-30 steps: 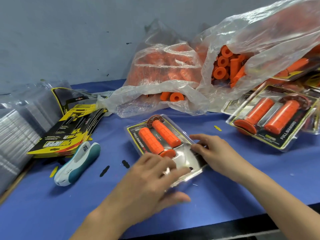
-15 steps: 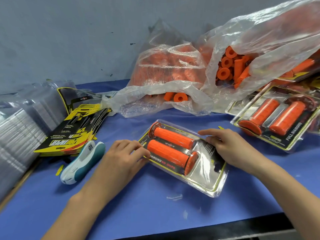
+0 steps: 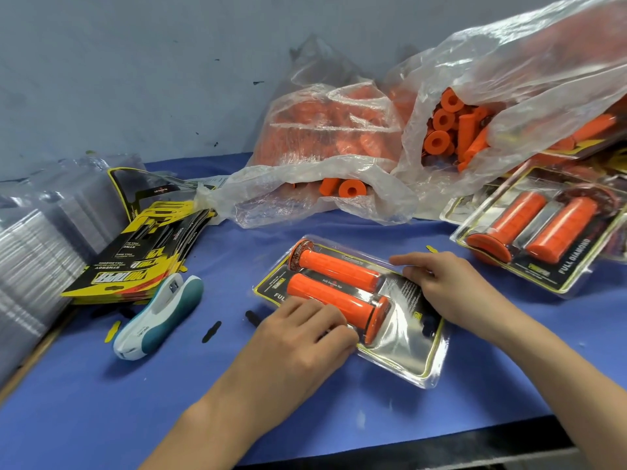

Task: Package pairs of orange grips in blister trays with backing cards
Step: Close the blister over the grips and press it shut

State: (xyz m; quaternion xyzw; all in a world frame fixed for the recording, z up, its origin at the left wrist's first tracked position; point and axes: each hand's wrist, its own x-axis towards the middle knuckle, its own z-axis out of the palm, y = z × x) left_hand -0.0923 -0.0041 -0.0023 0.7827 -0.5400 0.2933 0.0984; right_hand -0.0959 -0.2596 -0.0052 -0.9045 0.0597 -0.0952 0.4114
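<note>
A blue desk (image 3: pixel 339 418) carries everything. At its back lie two large clear plastic bags (image 3: pixel 509 62) stuffed with loose orange grips (image 3: pixel 441 120), some of them spilling toward the open mouths. On the far left stands a tall stack of clear blister trays (image 3: pixel 30 259), and leaning against it is a fanned pile of yellow and black backing cards (image 3: pixel 135 266). At the right edge rests a finished pack (image 3: pixel 543 239) with two grips sealed inside.

In the middle of the desk lies the pack being worked on (image 3: pixel 407 351), a clear blister tray over a black and yellow card, holding a pair of orange grips (image 3: pixel 336 283) side by side, set at a slant. The left hand (image 3: pixel 298 337) rests on the pack's near edge, its fingers curled down against the plastic just beside the nearer grip; whether they pinch the edge I cannot tell. The right hand (image 3: pixel 444 283) lies on the far side of the tray, its fingers stretched flat and pressing the plastic.

A white and teal stapler (image 3: pixel 159 317) lies on the desk left of the pack, near the cards. Small black and yellow paper scraps (image 3: pixel 211 331) are scattered between them.
</note>
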